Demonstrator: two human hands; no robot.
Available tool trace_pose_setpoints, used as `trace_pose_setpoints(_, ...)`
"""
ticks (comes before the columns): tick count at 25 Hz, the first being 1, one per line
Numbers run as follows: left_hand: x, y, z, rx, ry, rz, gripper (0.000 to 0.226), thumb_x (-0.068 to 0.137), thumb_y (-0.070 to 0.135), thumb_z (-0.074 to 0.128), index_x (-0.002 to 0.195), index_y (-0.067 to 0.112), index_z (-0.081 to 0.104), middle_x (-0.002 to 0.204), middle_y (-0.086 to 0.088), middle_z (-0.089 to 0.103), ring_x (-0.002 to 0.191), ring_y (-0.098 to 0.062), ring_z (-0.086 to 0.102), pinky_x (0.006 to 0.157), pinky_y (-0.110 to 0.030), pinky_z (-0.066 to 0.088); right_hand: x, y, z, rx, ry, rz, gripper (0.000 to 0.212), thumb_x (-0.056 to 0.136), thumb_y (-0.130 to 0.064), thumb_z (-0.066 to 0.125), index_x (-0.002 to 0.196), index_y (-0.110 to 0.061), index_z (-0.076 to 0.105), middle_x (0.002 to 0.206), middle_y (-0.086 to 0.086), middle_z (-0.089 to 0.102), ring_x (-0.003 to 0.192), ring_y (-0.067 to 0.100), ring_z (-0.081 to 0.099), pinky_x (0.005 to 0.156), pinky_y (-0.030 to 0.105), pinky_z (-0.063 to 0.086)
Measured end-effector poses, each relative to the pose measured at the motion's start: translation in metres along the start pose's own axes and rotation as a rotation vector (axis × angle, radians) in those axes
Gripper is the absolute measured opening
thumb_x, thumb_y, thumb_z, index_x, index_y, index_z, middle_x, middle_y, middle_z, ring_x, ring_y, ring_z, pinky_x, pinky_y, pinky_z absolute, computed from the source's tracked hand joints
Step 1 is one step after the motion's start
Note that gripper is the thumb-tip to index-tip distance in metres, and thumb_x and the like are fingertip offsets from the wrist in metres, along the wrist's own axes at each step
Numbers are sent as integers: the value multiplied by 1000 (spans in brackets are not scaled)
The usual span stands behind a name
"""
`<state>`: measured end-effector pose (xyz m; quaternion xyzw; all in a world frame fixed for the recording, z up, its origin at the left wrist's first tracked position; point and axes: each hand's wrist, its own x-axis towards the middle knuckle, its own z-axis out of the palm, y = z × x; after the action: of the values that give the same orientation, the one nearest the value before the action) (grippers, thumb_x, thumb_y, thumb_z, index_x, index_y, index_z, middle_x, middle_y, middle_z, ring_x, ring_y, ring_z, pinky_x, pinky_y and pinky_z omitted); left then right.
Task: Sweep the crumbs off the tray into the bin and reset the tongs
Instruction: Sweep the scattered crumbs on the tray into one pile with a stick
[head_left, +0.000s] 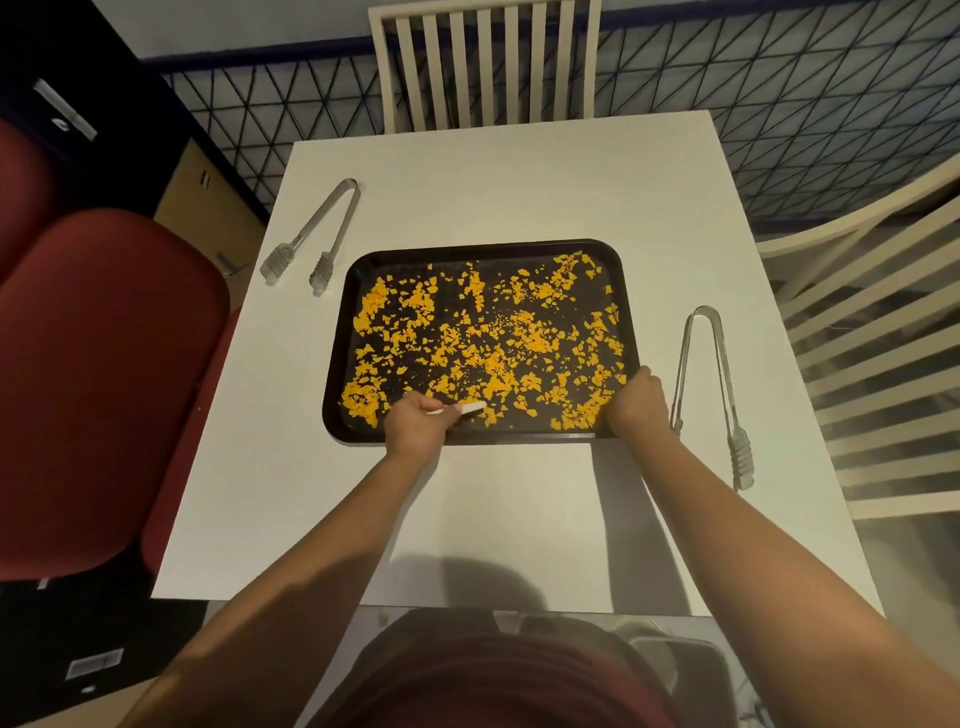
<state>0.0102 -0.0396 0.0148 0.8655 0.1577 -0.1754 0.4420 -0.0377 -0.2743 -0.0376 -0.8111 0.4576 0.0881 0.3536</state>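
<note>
On table (498, 171) — tray (627, 291) long axis L–R; R hand (638, 402) fingers grip rim.

table (498, 171): white, square, centre of view
slatted chair (485, 62): cream, at 12 o'clock, pushed up to the table's far edge
second chair (878, 332): cream, slatted, at 3 o'clock beside the table
red seat (104, 384): padded, at 9 o'clock, just beside the table's left edge
cardboard box (208, 202): brown, at 10 o'clock, on the floor beyond the red seat
dark cabinet (67, 104): at 11 o'clock, top left corner
floor (810, 93): pale with a dark triangle pattern, at 1 o'clock
</note>
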Motion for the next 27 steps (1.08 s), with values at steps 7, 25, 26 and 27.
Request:
trace_pose_setpoints(7, -3, -17, 23, 179, -220, 236, 11, 85, 14, 66, 76, 17, 59, 64, 3, 51, 62, -15, 49, 58, -22, 41, -4, 1, 4, -12, 18, 0, 45, 91, -13, 54, 131, -4, 36, 130, 20, 45, 118, 38, 48, 94, 45, 44)
trace_pose_setpoints(25, -3, -20, 34, 355, -183, 377, 12, 91, 22, 58, 87, 11, 61, 83, -7, 65, 68, -18, 56, 60, -26, 43, 5, 0, 11, 39, 113, 56, 49, 86, -1, 57, 133, -3, 40, 132, 17, 38, 123, 36, 43, 93, 44, 46)
trace_pose_setpoints(26, -1, -25, 28, 360, -157, 362, 12, 92, 21, 57, 86, 11, 60, 83, -8, 65, 68, -19, 57, 59, -26, 43, 6, 2, 13, 44, 127, 42, 46, 88, -2, 53, 133, -3, 40, 132, 17, 38, 122, 35, 43, 94, 44, 46)
trace_pose_setpoints(27, 1, -30, 21, 365, -120, 340, 12, 92, 19, 56, 86, 10, 60, 83, -8, 65, 70, -20, 59, 60, -26, 45, 6, 3, 14, 50, 142, 27, 44, 90, -2, 49, 133, -3, 40, 132, 17, 39, 122, 35, 43, 95, 44, 46)
